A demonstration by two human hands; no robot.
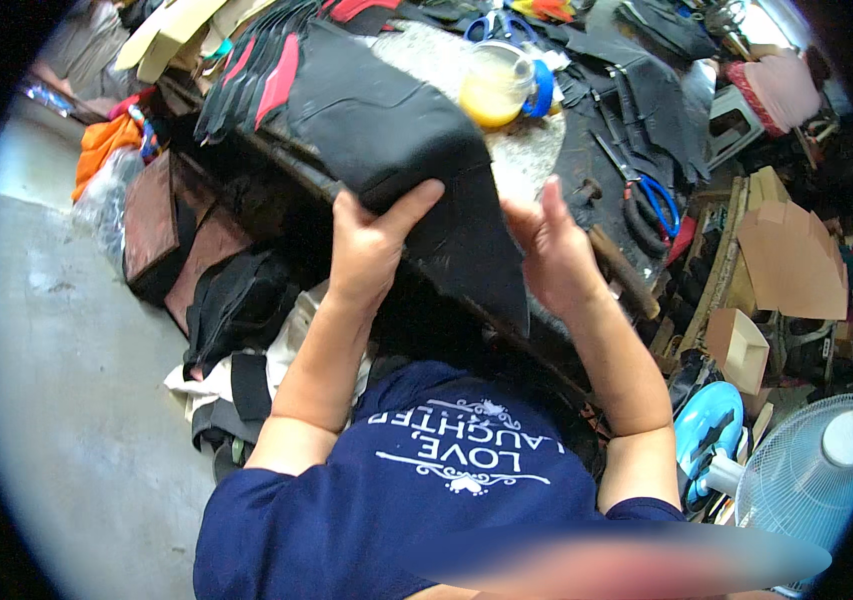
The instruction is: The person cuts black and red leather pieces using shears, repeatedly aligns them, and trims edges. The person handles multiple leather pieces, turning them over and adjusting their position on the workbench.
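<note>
A broad, curved piece of black leather-like sheet [416, 150] hangs over the near edge of the workbench. My left hand [371, 235] is closed on its lower left part, thumb on top and the other fingers hidden underneath. Beside the sheet's right edge is my right hand [558, 245], its thumb raised and apart from the fingers. Those fingertips meet the edge; whether they touch it I cannot tell. Behind the sheet stands a clear jar of yellow paste [491, 90] with a blue part at its side. Overlapping black and red pieces [261, 75] lie to the left.
Blue-handled scissors [651, 195] and a wooden handle [626, 272] lie right on the bench. Another pair of scissors [498, 28] is at the back. A fan [806, 470] and a blue round object [708, 425] stand lower right. Bags [246, 300] and brown boxes [156, 220] sit left.
</note>
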